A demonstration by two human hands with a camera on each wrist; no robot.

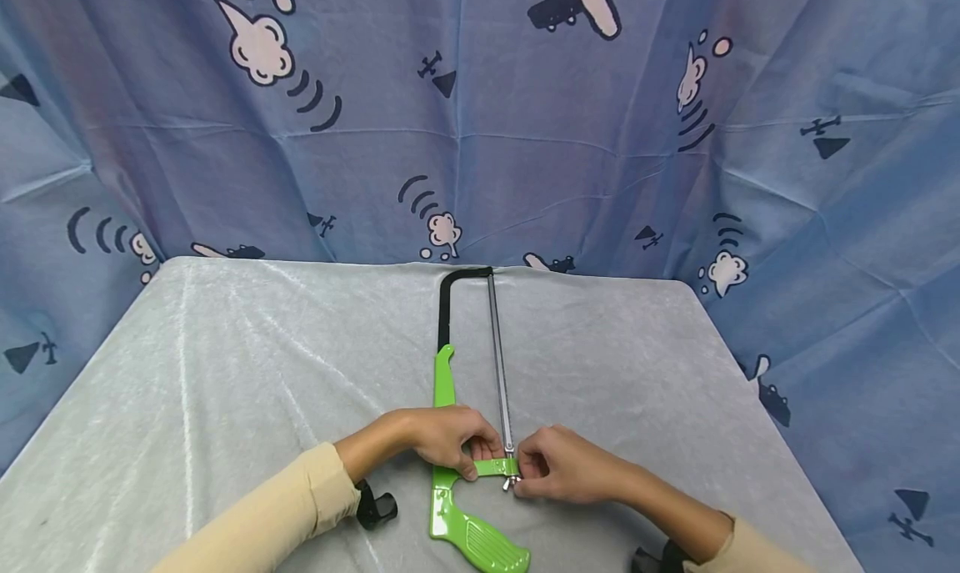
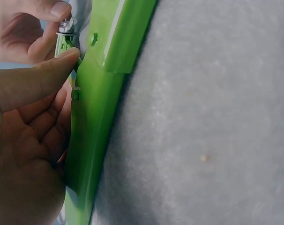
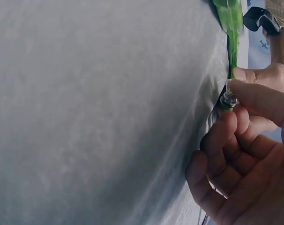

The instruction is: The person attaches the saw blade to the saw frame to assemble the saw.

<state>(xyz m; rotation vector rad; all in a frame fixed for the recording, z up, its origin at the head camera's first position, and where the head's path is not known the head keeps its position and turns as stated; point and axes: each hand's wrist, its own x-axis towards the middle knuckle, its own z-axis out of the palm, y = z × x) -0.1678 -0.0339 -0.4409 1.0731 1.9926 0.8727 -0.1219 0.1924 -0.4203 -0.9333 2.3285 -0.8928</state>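
A hacksaw lies on the table, its black bow pointing away and its green handle near me. The straight silver blade runs along its right side. My left hand pinches the short green arm at the blade's near end, thumb on the near side and fingers behind. At the tip of that arm sits a silver wing nut, also visible in the left wrist view. Thumb and forefinger of my right hand pinch this wing nut; its other fingers are loosely curled.
A pale grey velvety cloth covers the table, with creases on its left part. Behind it hangs a blue patterned curtain. Black wrist devices are worn on both arms beside the sleeves.
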